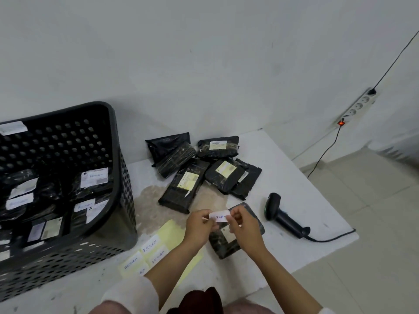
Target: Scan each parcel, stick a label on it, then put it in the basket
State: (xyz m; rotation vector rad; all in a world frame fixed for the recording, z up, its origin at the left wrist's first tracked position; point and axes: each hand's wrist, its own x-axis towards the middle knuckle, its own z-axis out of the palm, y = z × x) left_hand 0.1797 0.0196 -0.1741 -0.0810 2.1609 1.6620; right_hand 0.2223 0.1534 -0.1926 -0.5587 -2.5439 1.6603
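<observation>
— What's she got in her hands there?

— A small white label (219, 216) with "RETURN" handwritten on it. The left hand (199, 225) pinches its left end, the right hand (242, 225) pinches the right end, and the label is stretched between them, held up off the tabletop (294, 200).

— And the parcel it belongs to?

— Directly under the hands: a black parcel (235, 241) lying flat on the tabletop, partly hidden by the right hand. I can see a pale sticker on its top face, too blurred to read.

— Any others waiting?

— A loose heap of black parcels (201, 168) farther back toward the wall, overlapping one another, several showing yellowish shipping stickers face up.

— Where's the basket?

— On the left, a big dark perforated basket (118, 177), standing on the tabletop. There are already black parcels inside it, with white labels on them.

— And the scanner?

— The black handheld scanner (283, 214) lies on its side to the right of the hands, apart from them, its cord trailing off the tabletop edge.

— That yellow thing near her left arm?

— A yellow backing sheet (167, 234) with more white "RETURN" labels on it, between the basket and the left forearm.

— On the wall?

— A white power strip (358, 107), its red switch lit.
</observation>
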